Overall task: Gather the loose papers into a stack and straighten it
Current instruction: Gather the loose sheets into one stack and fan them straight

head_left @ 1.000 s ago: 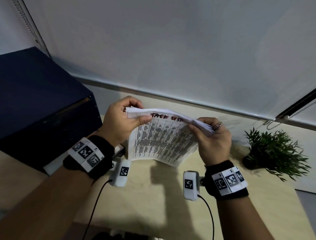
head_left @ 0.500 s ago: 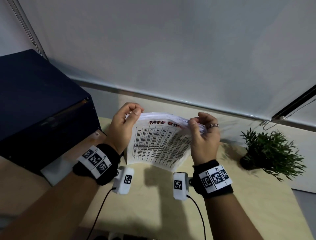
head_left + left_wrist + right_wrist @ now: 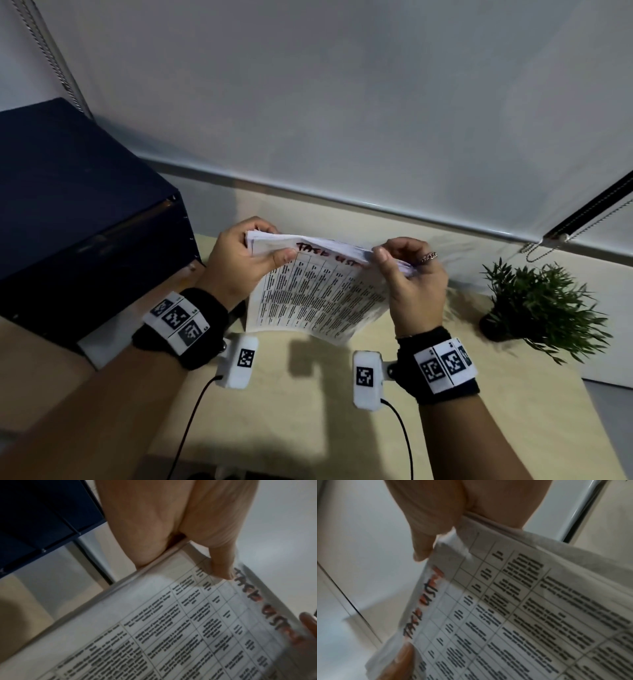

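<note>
Thin white matt paper stack (image 3: 318,291), printed black table, red marker heading, edges slightly crumpled | pale smooth wood-look laminate tabletop (image 3: 308,411), matt | dark navy matt box (image 3: 78,219) | glossy white plastic wrist-camera housings (image 3: 239,365) | black cloth wristbands (image 3: 202,329) | green plastic-looking potted plant (image 3: 541,308) | shiny metal finger ring (image 3: 429,257)

The room is dim, with a cool grey tone. In the head view, light comes from above and in front, so the hands and the papers (image 3: 318,291) throw soft dark shadows onto the surface (image 3: 308,428) toward the camera. Straight lines bend near the edges. Both wrist views are soft and blurred; the printed text cannot be read.
</note>
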Available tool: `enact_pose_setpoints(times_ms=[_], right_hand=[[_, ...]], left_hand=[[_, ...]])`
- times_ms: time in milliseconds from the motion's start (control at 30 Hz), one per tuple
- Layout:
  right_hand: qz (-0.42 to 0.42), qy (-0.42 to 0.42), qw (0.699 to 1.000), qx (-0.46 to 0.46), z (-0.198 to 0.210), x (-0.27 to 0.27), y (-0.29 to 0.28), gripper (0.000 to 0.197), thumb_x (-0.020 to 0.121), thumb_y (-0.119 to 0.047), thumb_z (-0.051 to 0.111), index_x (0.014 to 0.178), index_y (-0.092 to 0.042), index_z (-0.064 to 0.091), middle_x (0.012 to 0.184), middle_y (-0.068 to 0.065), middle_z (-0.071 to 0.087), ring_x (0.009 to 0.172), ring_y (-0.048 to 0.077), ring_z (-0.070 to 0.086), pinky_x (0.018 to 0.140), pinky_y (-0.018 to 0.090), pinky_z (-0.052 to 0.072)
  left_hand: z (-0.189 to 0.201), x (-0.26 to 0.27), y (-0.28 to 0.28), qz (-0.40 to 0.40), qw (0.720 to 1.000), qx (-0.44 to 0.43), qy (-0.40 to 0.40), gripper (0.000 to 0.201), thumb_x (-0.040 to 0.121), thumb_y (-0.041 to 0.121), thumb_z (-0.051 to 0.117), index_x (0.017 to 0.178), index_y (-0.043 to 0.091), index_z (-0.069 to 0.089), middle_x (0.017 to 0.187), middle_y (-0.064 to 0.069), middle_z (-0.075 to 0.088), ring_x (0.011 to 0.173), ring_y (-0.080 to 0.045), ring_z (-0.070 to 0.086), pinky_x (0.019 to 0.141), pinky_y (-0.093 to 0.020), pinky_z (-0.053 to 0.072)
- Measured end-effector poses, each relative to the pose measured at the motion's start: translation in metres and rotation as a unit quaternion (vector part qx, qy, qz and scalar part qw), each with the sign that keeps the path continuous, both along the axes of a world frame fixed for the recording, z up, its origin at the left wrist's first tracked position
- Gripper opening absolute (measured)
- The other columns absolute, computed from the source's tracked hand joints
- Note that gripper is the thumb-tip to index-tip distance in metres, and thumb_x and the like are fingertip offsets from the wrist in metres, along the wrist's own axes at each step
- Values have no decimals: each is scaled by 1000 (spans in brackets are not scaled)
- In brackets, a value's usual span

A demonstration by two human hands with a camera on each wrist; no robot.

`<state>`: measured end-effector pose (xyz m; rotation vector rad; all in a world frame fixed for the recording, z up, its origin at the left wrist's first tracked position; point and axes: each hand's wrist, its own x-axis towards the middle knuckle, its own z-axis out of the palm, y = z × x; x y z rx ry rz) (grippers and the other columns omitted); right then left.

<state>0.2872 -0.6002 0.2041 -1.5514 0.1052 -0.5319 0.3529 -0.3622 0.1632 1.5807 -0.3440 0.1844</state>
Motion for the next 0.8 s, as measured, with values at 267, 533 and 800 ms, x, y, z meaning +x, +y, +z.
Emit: enact_pose_setpoints(times_ms=[267, 533, 800], right_hand=[[-62, -31, 995, 73, -8, 6, 6, 20, 97, -4, 54, 116, -10, 49, 95, 16, 69, 91, 17, 68, 82, 21, 53], [19, 36, 998, -55, -19, 0, -4, 88, 58, -11, 91, 130, -15, 41, 120, 0, 57, 114, 5, 58, 102, 23, 45], [-13, -5, 996, -84, -9, 2, -15, 44, 71, 3, 82, 93, -34, 75, 93, -7, 77, 88, 8, 74, 74, 25, 61]], left_hand=[[-7, 1, -4, -13, 997, -17, 68, 32, 67, 21, 82, 92, 16, 63, 79, 12, 73, 75, -4, 67, 72, -20, 54], [-3, 1, -9, 51, 996, -37, 70, 21, 84, 13, 74, 104, 6, 71, 99, -3, 78, 98, -20, 73, 91, -41, 55], [38, -14, -17, 115, 993, -4, -32, 20, 80, 15, 78, 99, 15, 71, 86, 20, 75, 86, 1, 72, 74, -18, 57]])
